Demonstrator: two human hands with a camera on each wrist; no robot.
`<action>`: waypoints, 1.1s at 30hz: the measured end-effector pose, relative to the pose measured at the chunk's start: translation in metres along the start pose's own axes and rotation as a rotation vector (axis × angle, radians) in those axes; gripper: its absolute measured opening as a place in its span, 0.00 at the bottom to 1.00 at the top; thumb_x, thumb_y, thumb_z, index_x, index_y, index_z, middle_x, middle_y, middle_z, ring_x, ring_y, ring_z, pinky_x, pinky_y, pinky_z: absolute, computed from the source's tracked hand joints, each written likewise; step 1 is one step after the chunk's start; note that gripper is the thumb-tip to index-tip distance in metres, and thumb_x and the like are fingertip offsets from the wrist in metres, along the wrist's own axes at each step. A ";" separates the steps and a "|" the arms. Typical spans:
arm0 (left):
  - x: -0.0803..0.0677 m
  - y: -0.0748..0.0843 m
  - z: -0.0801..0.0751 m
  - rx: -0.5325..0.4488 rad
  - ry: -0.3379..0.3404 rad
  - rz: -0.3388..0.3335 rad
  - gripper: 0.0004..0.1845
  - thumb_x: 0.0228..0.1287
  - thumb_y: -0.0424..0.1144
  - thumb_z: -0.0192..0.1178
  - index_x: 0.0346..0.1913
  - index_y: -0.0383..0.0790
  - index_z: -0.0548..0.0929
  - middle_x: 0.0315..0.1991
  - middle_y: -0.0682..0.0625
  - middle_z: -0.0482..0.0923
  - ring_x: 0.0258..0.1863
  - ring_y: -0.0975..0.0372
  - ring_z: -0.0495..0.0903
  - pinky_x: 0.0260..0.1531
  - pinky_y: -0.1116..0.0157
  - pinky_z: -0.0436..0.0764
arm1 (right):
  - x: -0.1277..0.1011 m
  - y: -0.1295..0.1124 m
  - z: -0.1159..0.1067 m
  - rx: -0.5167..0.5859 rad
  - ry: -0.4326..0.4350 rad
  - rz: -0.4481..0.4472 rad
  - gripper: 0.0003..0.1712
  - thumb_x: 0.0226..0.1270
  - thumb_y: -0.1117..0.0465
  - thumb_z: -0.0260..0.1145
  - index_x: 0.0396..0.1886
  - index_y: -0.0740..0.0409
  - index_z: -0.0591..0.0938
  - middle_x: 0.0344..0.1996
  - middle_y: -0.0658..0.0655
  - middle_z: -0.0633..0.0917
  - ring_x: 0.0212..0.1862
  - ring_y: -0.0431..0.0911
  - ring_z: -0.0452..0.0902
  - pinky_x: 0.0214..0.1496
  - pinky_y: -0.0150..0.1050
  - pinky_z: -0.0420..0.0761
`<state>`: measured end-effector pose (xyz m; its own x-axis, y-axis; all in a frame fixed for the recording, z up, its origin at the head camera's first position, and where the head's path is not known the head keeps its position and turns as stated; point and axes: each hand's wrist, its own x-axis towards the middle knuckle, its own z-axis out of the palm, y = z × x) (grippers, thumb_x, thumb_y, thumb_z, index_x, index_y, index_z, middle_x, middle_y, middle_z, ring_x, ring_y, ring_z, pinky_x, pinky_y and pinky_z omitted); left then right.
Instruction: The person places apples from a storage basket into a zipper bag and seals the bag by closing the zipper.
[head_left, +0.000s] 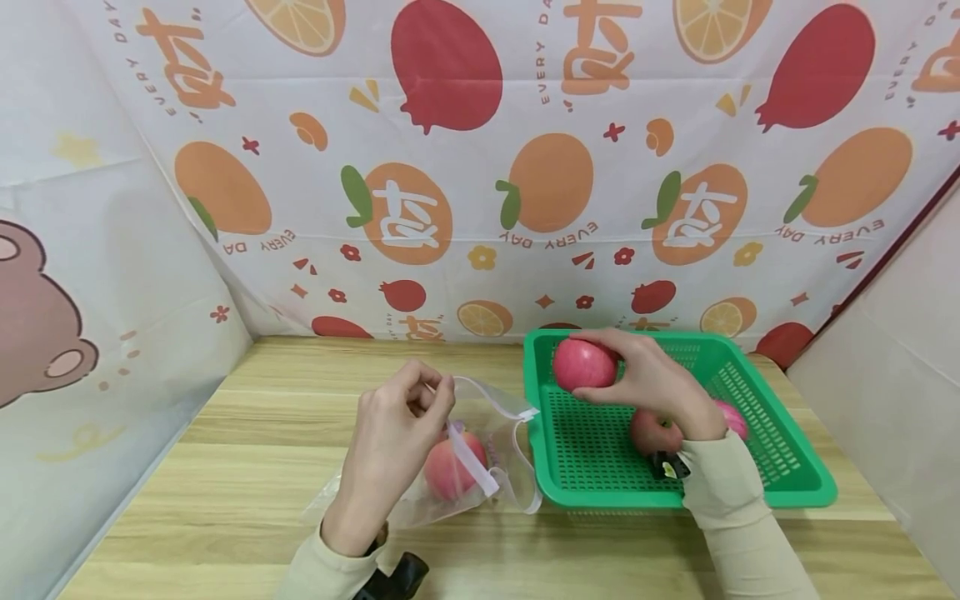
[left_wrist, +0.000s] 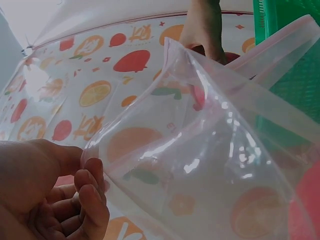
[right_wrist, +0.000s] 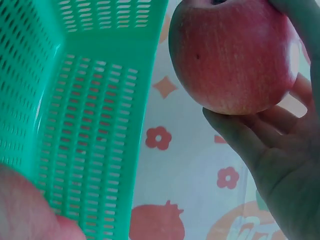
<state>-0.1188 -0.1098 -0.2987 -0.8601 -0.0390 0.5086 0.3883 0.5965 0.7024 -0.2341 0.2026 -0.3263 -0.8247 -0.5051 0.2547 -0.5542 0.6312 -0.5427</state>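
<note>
Right hand (head_left: 652, 379) has its fingers curled round a pink-red apple (head_left: 583, 364), holding it lifted over the back-left corner of the green basket (head_left: 795, 492), not yet over the bag; the right wrist view shows the fingers cupping it from the side. Left hand (head_left: 393, 433) pinches the rim of the clear zip bag (head_left: 480, 454) between thumb and curled fingers, keeping its mouth up and open toward the basket; the left wrist view shows the film gripped at the fingertips. Progress, judged: 1 apple in bag (head_left: 450, 471) already packed, 1 in hand midway, 2 basket apples (head_left: 651, 429) left, partly hidden behind the right wrist, so roughly a quarter done. Count: 4 apples seen, 1 bag, 1 basket, 2 hands. All sits on the wooden table (head_left: 247, 467), bag lying just left of the basket, fruit-print cloth (head_left: 480, 183) behind.
</note>
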 end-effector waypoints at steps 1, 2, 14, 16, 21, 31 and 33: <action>0.000 0.000 0.000 0.002 0.000 -0.001 0.06 0.67 0.29 0.64 0.31 0.40 0.82 0.14 0.59 0.74 0.13 0.72 0.71 0.15 0.71 0.71 | 0.001 -0.001 0.001 0.000 0.003 -0.008 0.43 0.51 0.41 0.82 0.68 0.40 0.77 0.59 0.49 0.82 0.55 0.49 0.79 0.47 0.49 0.87; 0.000 0.000 -0.001 0.004 0.001 -0.002 0.06 0.67 0.29 0.64 0.31 0.40 0.82 0.14 0.59 0.74 0.13 0.71 0.71 0.15 0.71 0.71 | 0.002 -0.002 0.001 -0.001 0.009 -0.016 0.43 0.51 0.41 0.82 0.68 0.40 0.77 0.59 0.49 0.82 0.55 0.49 0.79 0.47 0.49 0.87; 0.000 0.001 0.001 0.015 -0.003 -0.018 0.06 0.67 0.29 0.64 0.31 0.40 0.82 0.14 0.59 0.73 0.13 0.71 0.70 0.15 0.71 0.70 | 0.010 -0.009 0.002 0.031 0.092 -0.140 0.43 0.51 0.49 0.84 0.68 0.46 0.77 0.60 0.52 0.82 0.57 0.50 0.80 0.48 0.50 0.87; 0.000 0.001 0.001 0.018 -0.003 -0.017 0.07 0.67 0.29 0.64 0.31 0.40 0.82 0.14 0.59 0.73 0.12 0.71 0.70 0.15 0.71 0.70 | 0.011 -0.007 0.004 0.039 0.099 -0.145 0.44 0.51 0.50 0.84 0.68 0.47 0.77 0.61 0.53 0.82 0.58 0.51 0.79 0.49 0.51 0.87; -0.001 0.000 0.001 0.021 -0.004 0.008 0.06 0.67 0.30 0.64 0.31 0.40 0.82 0.14 0.59 0.73 0.13 0.72 0.69 0.16 0.71 0.69 | 0.010 -0.005 0.007 0.067 0.134 -0.159 0.44 0.50 0.53 0.84 0.68 0.47 0.76 0.60 0.54 0.82 0.57 0.51 0.80 0.49 0.52 0.87; 0.000 0.002 -0.005 0.070 -0.078 0.026 0.08 0.61 0.30 0.69 0.28 0.42 0.82 0.14 0.61 0.73 0.13 0.72 0.68 0.17 0.71 0.69 | 0.010 -0.004 0.008 0.114 0.210 -0.232 0.44 0.48 0.59 0.85 0.67 0.51 0.77 0.59 0.55 0.83 0.55 0.49 0.81 0.50 0.47 0.87; 0.001 0.003 -0.006 0.077 -0.096 0.020 0.08 0.62 0.30 0.69 0.27 0.41 0.82 0.13 0.61 0.72 0.13 0.72 0.67 0.17 0.72 0.68 | 0.009 -0.004 0.007 0.118 0.226 -0.235 0.44 0.48 0.60 0.85 0.67 0.51 0.77 0.59 0.55 0.83 0.55 0.50 0.81 0.50 0.47 0.87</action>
<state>-0.1166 -0.1127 -0.2935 -0.8817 0.0479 0.4693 0.3820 0.6564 0.6506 -0.2381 0.1912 -0.3275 -0.6879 -0.4772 0.5470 -0.7256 0.4341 -0.5338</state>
